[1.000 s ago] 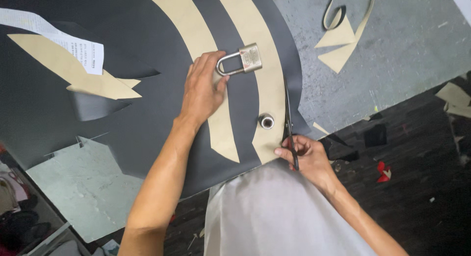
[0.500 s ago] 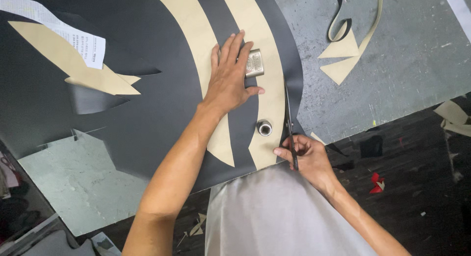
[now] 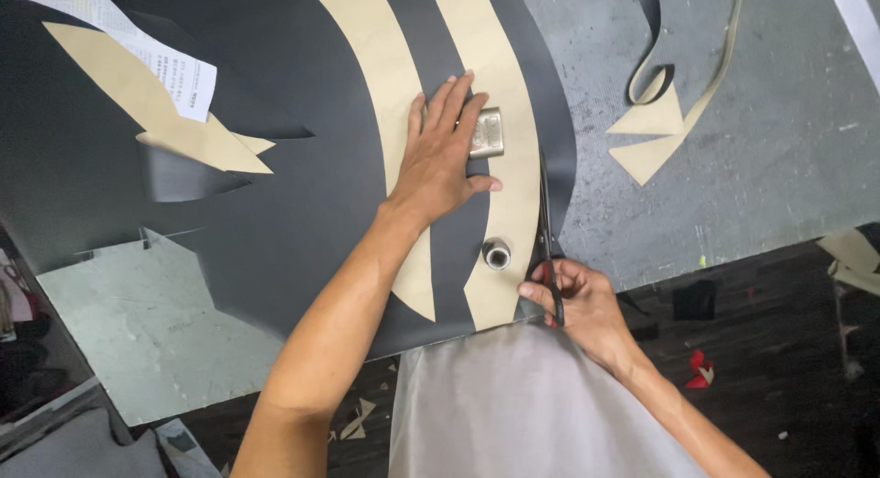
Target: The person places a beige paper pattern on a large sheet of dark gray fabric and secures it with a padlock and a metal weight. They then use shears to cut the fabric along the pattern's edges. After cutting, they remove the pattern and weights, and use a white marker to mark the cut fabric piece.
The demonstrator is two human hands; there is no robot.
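Observation:
A large black sheet (image 3: pixel 302 221) lies on the grey table (image 3: pixel 733 166), with curved tan paper patterns (image 3: pixel 500 212) laid on it. My left hand (image 3: pixel 445 153) presses flat on the sheet and patterns, its fingers partly over a metal padlock (image 3: pixel 488 132) that serves as a weight. A small round metal weight (image 3: pixel 497 253) sits on the right-hand tan strip. My right hand (image 3: pixel 573 299) grips scissors (image 3: pixel 546 230), whose blades run up along the right edge of the tan pattern, cutting into the black sheet.
Offcuts of tan and black material (image 3: pixel 655 130) lie on the table to the right. A tan arrow-shaped piece (image 3: pixel 156 111) and a white printed slip (image 3: pixel 137 47) lie at the left. Scraps litter the dark floor (image 3: pixel 761 350), including a red one (image 3: pixel 701 370).
My left hand has slid up from beside the padlock to cover it and press flat. The scissors have advanced farther up along the tan pattern's edge.

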